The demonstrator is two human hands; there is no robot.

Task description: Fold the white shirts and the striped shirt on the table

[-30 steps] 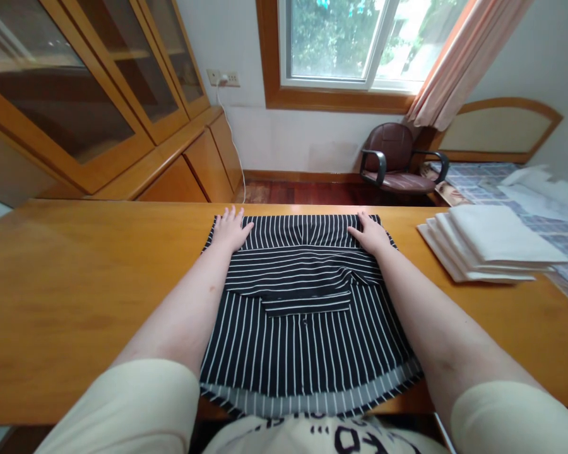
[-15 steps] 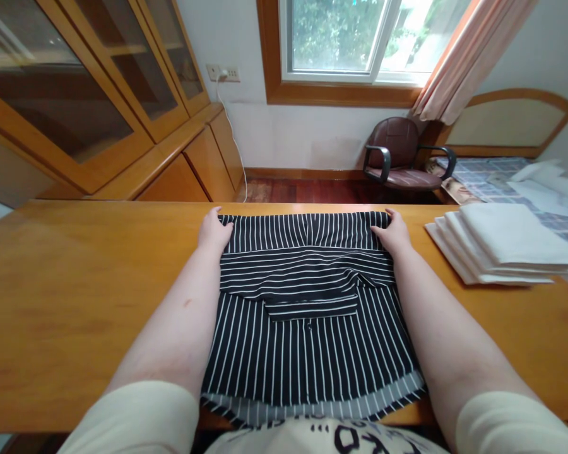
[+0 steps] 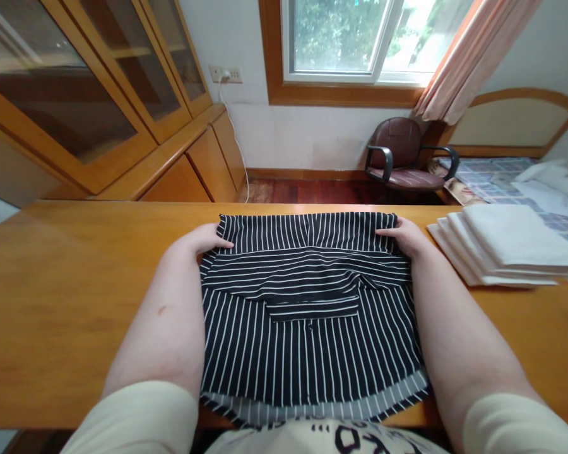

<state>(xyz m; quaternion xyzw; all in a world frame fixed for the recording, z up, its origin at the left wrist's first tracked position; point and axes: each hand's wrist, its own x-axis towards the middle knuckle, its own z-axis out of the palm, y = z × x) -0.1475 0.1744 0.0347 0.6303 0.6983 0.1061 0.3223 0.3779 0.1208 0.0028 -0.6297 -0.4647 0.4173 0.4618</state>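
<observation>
On the desk [image 3: 76,284], shirt [image 3: 307,359] held at both sides

It lies folded before us. At its ten o'clock our left hand [image 3: 207,239] grips the edge, thumb on top, other fingers mostly hidden underneath; at its two o'clock our right hand [image 3: 406,237] grips likewise. Past that hand, toward three o'clock, sits a white stack [image 3: 515,236].

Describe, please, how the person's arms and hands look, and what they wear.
The left sleeve and right sleeve are short, plain and cream. The left hand and right hand wear no glove, watch or bracelet in sight. A small mark shows on the left forearm.
</observation>
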